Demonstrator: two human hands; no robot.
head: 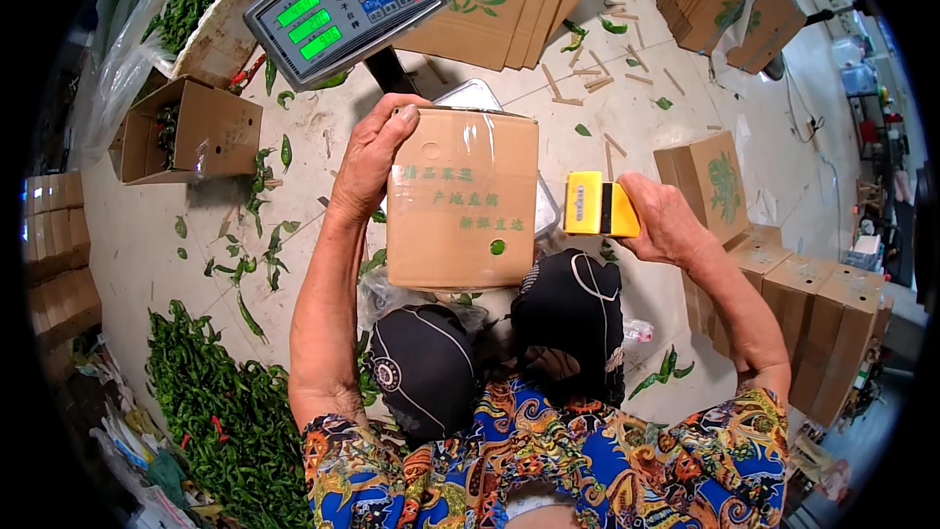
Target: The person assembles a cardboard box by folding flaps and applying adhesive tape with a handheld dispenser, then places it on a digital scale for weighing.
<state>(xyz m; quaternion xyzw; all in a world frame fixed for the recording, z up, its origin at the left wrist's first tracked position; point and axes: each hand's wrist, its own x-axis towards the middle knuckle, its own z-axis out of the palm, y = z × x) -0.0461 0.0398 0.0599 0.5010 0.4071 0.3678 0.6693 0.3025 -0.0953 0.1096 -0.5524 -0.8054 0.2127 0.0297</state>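
A cardboard box (461, 198) with green print stands on the metal platform (547, 209) of an electronic scale, in front of my knees. Clear tape shines along its upper part, and green shows through a round hole low on its face. My left hand (385, 150) grips the box's upper left corner, thumb on the near face. To the right of the box, clear of it, my right hand (657, 217) is closed around a yellow tape dispenser (598, 204). The scale's display head (345, 7), with lit green readouts, rises beyond the box.
Green peppers (220, 411) lie heaped at lower left. An open carton (198, 132) stands at left, near a foam box (228, 22) of peppers. Flat cartons (499, 0) lean beyond the scale. More boxes (800, 286) line the right. Cardboard strips (598, 84) and leaves litter the floor.
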